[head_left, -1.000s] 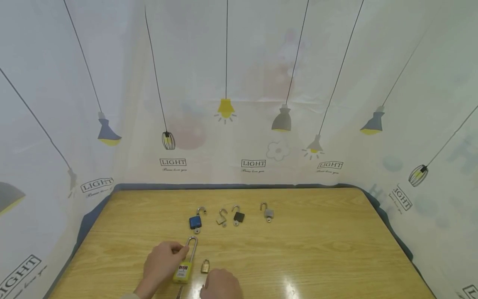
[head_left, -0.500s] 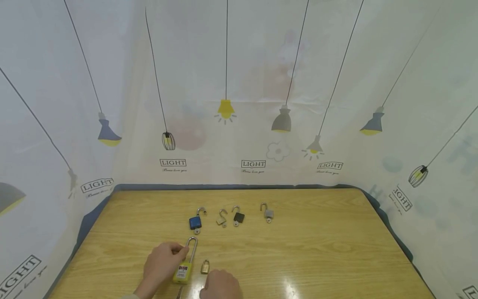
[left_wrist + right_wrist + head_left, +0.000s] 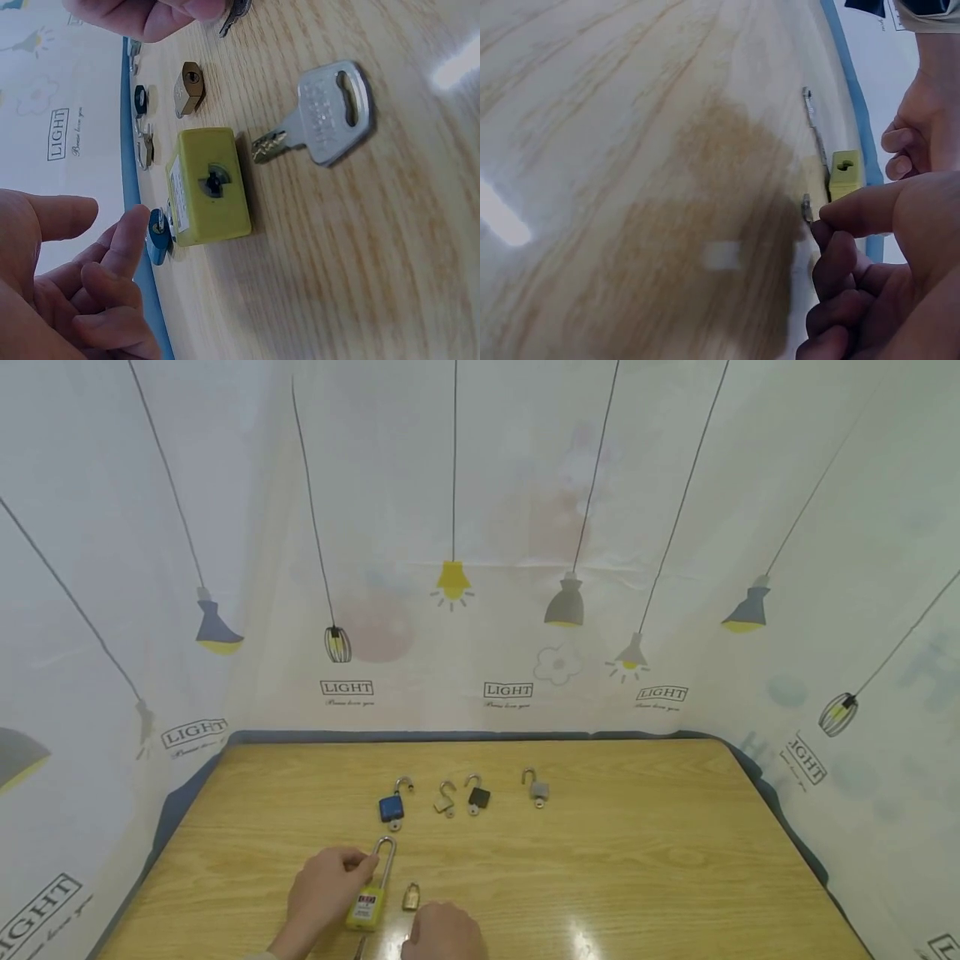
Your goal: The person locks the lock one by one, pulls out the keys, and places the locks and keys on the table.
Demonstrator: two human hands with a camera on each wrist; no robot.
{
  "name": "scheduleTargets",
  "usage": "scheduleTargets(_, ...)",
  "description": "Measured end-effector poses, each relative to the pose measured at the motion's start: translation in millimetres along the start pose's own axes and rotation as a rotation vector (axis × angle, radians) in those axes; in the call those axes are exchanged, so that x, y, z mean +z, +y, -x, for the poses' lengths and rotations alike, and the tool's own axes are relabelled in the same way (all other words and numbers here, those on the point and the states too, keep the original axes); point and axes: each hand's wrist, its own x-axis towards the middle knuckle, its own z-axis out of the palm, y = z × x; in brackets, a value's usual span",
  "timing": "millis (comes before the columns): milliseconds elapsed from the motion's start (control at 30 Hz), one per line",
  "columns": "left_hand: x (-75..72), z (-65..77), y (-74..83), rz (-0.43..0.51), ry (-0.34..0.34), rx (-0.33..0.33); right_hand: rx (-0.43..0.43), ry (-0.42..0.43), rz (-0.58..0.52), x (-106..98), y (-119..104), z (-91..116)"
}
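Note:
A yellow padlock (image 3: 365, 907) with a long steel shackle and a label lies on the table, its keyhole end facing me in the left wrist view. My left hand (image 3: 330, 887) is beside its shackle, thumb and fingers apart; whether a fingertip touches the shackle is unclear. A large silver key (image 3: 334, 112) lies loose before the keyhole. A small brass padlock (image 3: 412, 897), shackle down in its body, is to the right. Just nearer than it, my right hand (image 3: 444, 932) pinches a small key (image 3: 807, 208) between thumb and forefinger, close to the tabletop.
Farther back are a blue padlock (image 3: 392, 808), a small brass-toned padlock (image 3: 443, 804), a black padlock (image 3: 479, 797) and a grey padlock (image 3: 539, 790), each with its shackle open and a key in it. A lamp-printed curtain (image 3: 510, 610) surrounds the wooden table (image 3: 637, 852).

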Motion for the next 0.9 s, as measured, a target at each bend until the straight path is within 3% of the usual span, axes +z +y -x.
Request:
scheduleTargets(200,0.1,-0.6,0.5,0.029,0.005,0.002,-0.076,0.057,-0.021,-0.9,6.3,-1.0)
scheduleTargets(467,-0.7,-5.6,1.3,0.035,0.013,0.009,-0.157,0.070,-0.135,-23.6,19.8,0.9)
scheduleTargets(700,-0.5,-12.2,5.5,0.003,0.028,0.035,-0.247,0.150,-0.055,-47.6,40.3,1.3)
scheduleTargets(900,-1.9,-18.5,11.7,-0.020,0.032,0.033,-0.268,0.191,-0.030,-72.3,61.0,1.5)
